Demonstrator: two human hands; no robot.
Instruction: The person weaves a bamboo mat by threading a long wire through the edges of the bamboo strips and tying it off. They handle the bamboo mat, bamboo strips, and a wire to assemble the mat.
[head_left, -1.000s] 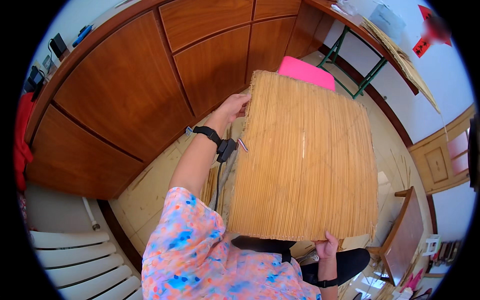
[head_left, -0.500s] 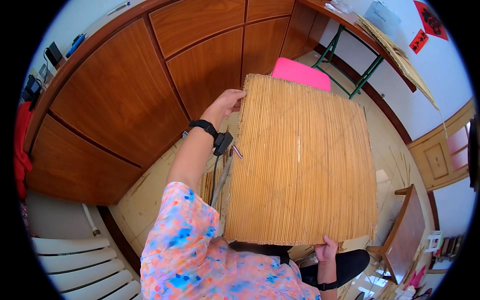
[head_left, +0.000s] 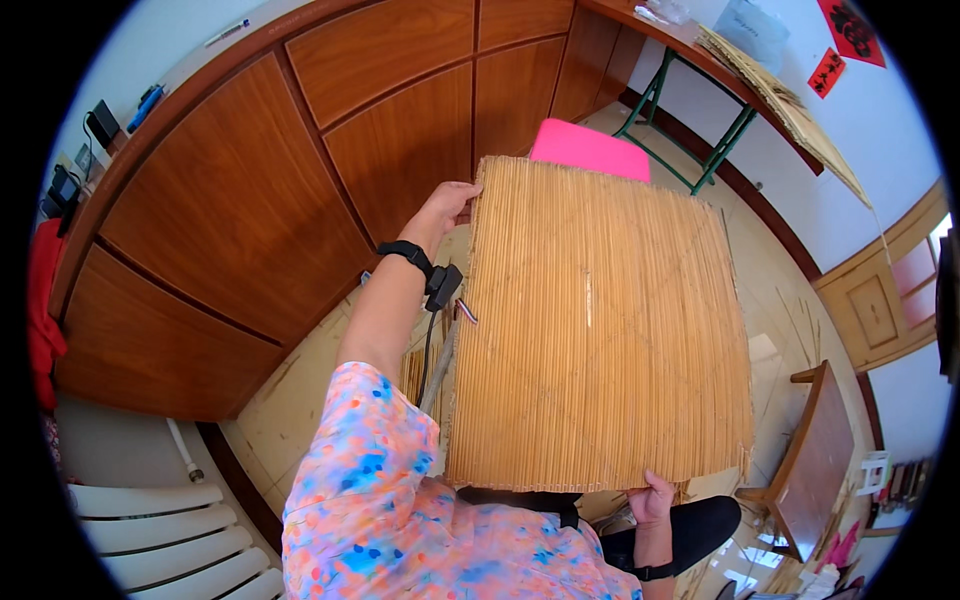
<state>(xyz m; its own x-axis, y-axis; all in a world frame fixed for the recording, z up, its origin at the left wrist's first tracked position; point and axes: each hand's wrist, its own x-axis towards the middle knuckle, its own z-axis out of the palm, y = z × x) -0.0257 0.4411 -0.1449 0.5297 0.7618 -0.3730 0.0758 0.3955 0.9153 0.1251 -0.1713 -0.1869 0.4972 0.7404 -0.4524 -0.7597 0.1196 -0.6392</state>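
A large square mat of thin straw-coloured stalks lies spread before me, its stalks running away from my body. My left hand grips its far left corner, thumb at the edge and the other fingers partly hidden. At the near edge, right of the middle, my right hand pinches the border, with the thumb on top and the fingers underneath. A small striped strap end rests at the mat's left edge. What supports the mat from below is hidden.
Beyond the mat stands a pink seat. Wooden cabinets line the left, above a white radiator. A low wooden bench is at right. Another stalk mat overhangs a green-legged table at the back right. Loose stalks litter the floor.
The view has shifted slightly, and the mat's far edge appears a little lower and further left. Both hands keep their hold on the mat.
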